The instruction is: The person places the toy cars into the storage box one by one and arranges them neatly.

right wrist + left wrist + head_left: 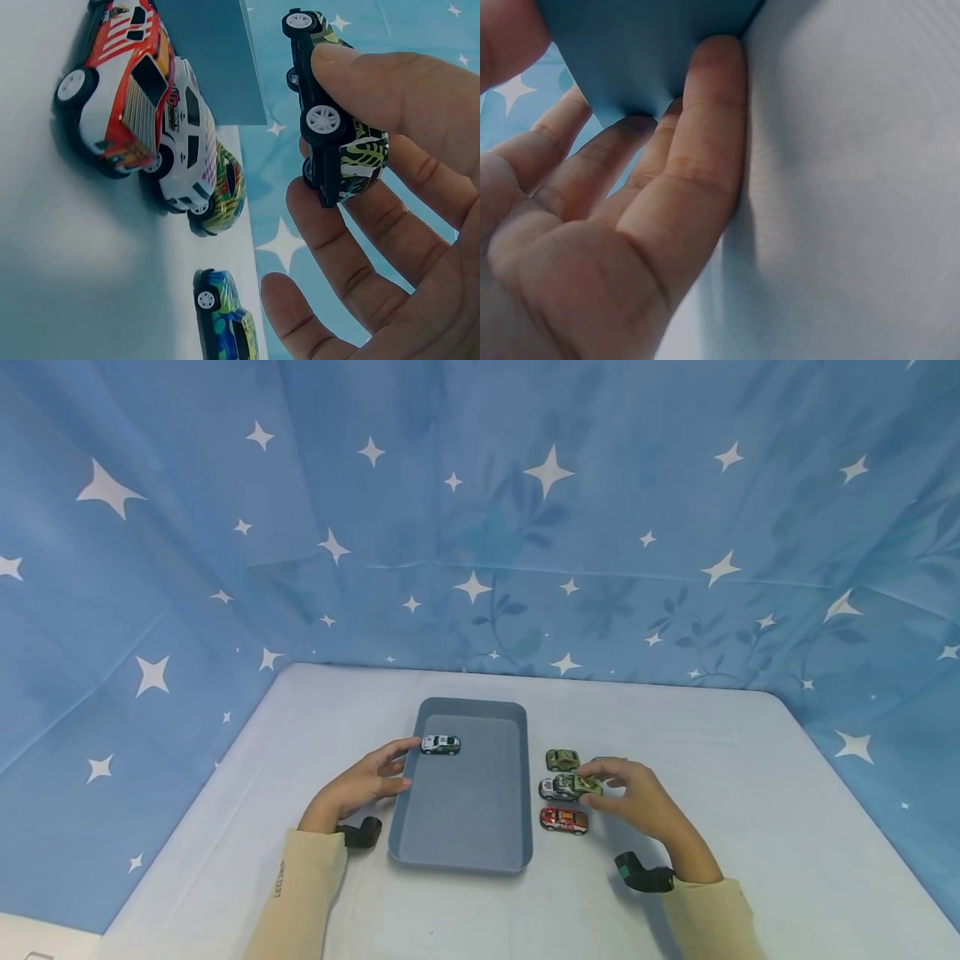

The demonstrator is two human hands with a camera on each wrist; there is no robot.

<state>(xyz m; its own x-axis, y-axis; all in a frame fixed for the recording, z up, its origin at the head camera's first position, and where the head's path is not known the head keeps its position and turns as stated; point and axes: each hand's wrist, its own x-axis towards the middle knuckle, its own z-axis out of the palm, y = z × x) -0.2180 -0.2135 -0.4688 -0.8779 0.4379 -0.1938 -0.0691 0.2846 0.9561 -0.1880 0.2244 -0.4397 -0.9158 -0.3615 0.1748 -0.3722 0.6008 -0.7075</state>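
Toy car, green camouflage (364, 161): one, raised above the desk (735, 768), pinched between thumb and fingers of the right hand (632, 792); a loosened pinch could drop it. White car (553, 788), red car (564, 820), second green car (562, 760): close by on the desk; a low sweep might knock them. Tray (468, 818), blue-grey: left of these; its rim could snag a low-carried car. Left hand (363, 783): fingers spread, against the tray's side; pushing might roll the white-and-green car (440, 744) inside.

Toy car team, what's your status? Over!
Right hand holds green car aloft. Left hand touches tray. Parked white car between green car and tray.
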